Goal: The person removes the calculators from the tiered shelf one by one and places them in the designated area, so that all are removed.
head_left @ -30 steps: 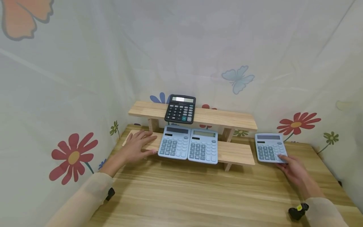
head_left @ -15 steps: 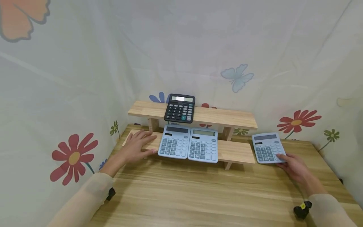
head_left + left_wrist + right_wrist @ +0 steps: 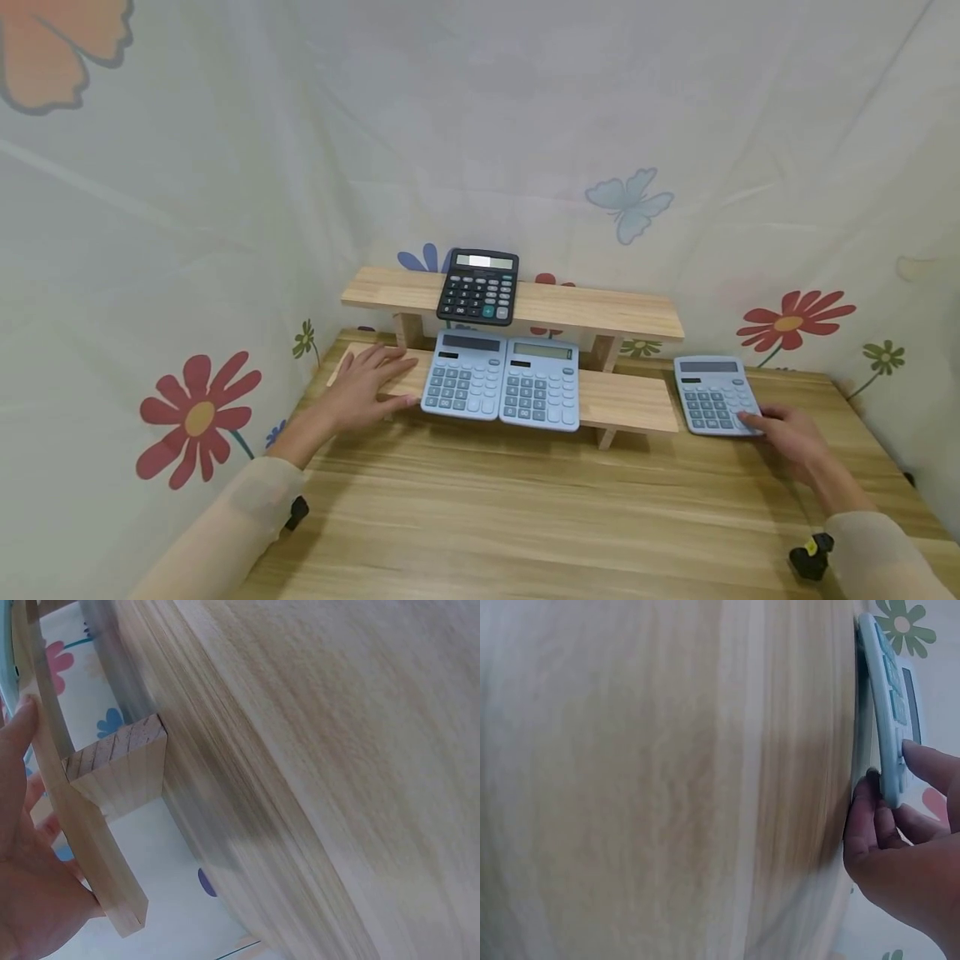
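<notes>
Out at three o'clock from the left blue calculator [image 3: 462, 375], your right hand [image 3: 791, 437] pinches a third blue calculator [image 3: 712, 392] by its near corner, thumb on the keys, fingers beneath, near edge clear of the desk [image 3: 525, 500]. Careful: so off-centre a hold could let it swivel or dip, and a heavy thumb could press a key! At nine o'clock, your left hand [image 3: 362, 396] rests with fingers spread on the lower shelf [image 3: 626, 402], thumb right beside that left blue calculator. One stray nudge could shunt it into the right blue calculator [image 3: 540, 383], snug alongside.
</notes>
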The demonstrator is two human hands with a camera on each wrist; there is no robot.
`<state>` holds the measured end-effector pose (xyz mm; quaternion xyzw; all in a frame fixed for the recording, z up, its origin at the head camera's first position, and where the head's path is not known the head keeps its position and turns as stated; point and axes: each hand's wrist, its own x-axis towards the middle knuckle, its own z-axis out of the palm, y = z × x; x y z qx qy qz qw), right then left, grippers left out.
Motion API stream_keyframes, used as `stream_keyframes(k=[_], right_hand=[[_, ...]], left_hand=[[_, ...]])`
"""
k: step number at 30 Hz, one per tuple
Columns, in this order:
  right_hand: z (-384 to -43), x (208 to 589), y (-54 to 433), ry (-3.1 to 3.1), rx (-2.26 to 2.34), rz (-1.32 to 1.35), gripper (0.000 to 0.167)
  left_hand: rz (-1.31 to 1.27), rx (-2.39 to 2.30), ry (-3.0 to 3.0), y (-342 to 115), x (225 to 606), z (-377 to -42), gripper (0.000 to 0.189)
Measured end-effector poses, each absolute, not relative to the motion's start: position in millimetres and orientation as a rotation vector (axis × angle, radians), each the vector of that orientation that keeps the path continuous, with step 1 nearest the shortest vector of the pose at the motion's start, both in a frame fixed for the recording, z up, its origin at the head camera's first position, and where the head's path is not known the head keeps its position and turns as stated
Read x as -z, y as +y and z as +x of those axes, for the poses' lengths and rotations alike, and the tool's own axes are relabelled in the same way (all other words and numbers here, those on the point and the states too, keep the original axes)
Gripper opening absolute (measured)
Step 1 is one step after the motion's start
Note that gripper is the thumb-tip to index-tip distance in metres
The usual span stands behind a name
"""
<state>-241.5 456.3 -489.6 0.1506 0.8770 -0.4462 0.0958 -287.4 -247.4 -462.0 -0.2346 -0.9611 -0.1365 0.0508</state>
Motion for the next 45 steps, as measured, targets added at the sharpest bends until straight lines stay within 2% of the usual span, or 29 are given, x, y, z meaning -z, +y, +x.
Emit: stream_keyframes(k=[9,32,39,45], right_hand=[[-241.9,494.5,457.3,2.696,1.193,0.466,0.087],[-240.9,497.5,454.0,2.836,1.073,0.459,0.062],[-236.7,493.9,455.1,2.877,1.041,0.443,0.063],[-231.6,481.3,430.3,3.164,1.008,0.386,0.053]], left_hand=[[-0.719,0.422,-2.925,-246.6,463.4,-287.6,0.078],[-0.697,0.408,-2.923,-247.7,462.9,-286.2,0.079],[-0.718,0.417,-2.928,-246.5,462.1,-287.6,0.081],[-0.712,0.401,-2.926,-247.2,462.6,-286.8,0.079]])
